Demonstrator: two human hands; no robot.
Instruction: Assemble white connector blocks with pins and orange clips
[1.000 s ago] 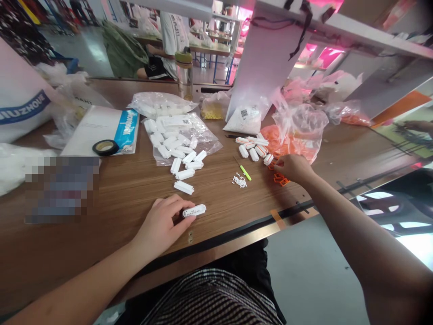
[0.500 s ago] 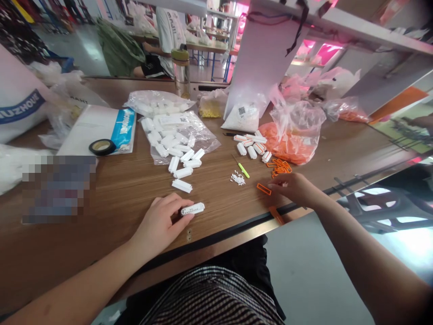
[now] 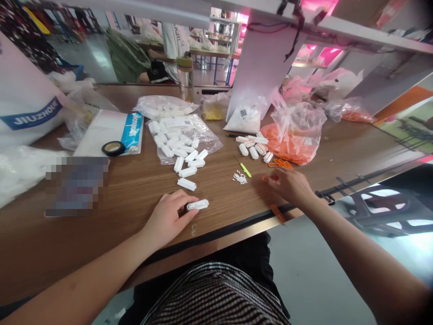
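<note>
Near the front edge of the wooden bench (image 3: 101,234), at about 6 o'clock from the loose parts, I see the left hand (image 3: 169,216) resting palm-down, thumb and forefinger pinched on a white connector housing (image 3: 197,205). It lies flat on the wood, long side across, a row of small dark holes facing up.

Head view, working outward:
- Right hand (image 3: 289,185) at 3 o'clock from the housing, curled low over the bench, fingertips closed on a small orange clip (image 3: 270,177). Grip looks like a light pinch; the clip is mostly hidden.
- More orange clips (image 3: 280,163) loose at 12 o'clock from that hand, spilled from a clear bag of orange parts (image 3: 294,135).
- Pile of white housings (image 3: 179,144) on a plastic sheet at 12 o'clock from the left hand; one stray housing (image 3: 186,184) nearer.
- Green-handled pick (image 3: 244,168) and a scatter of tiny white bits (image 3: 239,178) between the hands.
- Tape roll (image 3: 113,148) at 10 o'clock.

Handling, my judgement: the housing reads as light, rigid moulded plastic, smooth enough to skid on the wood. Best held across its long flat sides, as now, holes left clear. The clip seems thin and springy; hold it by the outer edges, gently.
</note>
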